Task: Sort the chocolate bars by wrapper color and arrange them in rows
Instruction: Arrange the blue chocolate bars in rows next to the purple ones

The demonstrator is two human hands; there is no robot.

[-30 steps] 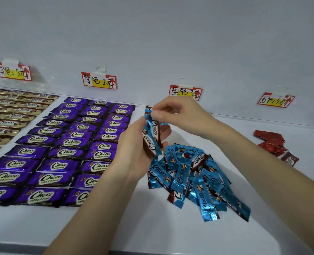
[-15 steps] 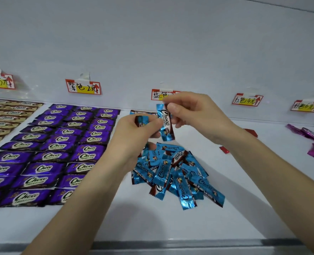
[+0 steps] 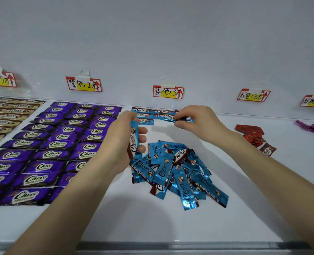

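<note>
each blue bar is wrapped in shiny blue foil with a brown end and white "choco" lettering. one blue bar (image 3: 134, 139) is gripped upright in the curled fingers of the left hand (image 3: 123, 142). a second blue bar (image 3: 168, 117) is pinched flat by the right hand (image 3: 196, 122) at the started blue rows (image 3: 145, 112), below the blue label (image 3: 168, 92). a loose blue pile (image 3: 176, 173) lies on the white shelf (image 3: 115, 218) between the forearms. purple rows (image 3: 60, 144) are laid out to the left, red bars (image 3: 252, 135) to the right.
</note>
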